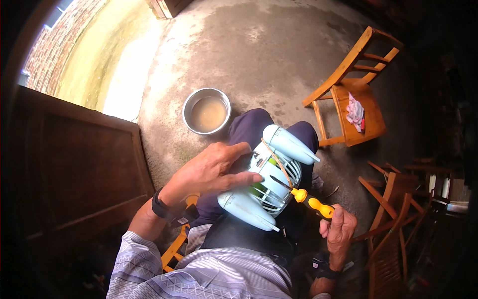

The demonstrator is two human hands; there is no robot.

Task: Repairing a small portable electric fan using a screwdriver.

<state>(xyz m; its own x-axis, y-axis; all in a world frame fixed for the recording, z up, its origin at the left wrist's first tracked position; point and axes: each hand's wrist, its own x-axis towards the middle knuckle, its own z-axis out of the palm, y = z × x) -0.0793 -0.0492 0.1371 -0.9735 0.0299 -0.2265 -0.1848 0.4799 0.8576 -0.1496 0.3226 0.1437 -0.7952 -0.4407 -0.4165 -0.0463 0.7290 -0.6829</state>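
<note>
A light blue plastic device (279,187) rests on my lap, with a slotted grille in its middle and a rounded pod on each side. Something green shows through its slots, and a brown cord runs across it. My left hand (214,167) grips its left end, thumb lying on top. In my right hand (339,226) is a screwdriver (314,203) with a yellow and black handle, held by the handle's end. Its dark shaft points left onto the device between the two pods; whether the tip sits in a screw or a slot I cannot tell.
A grey metal basin (186,119) of cloudy water stands on the concrete floor (269,60) ahead. To the right is a wooden chair (343,89) bearing a pink cloth (354,112) and a small red item. More wooden chairs (393,209) crowd the right; a dark wooden door panel (84,164) is at left.
</note>
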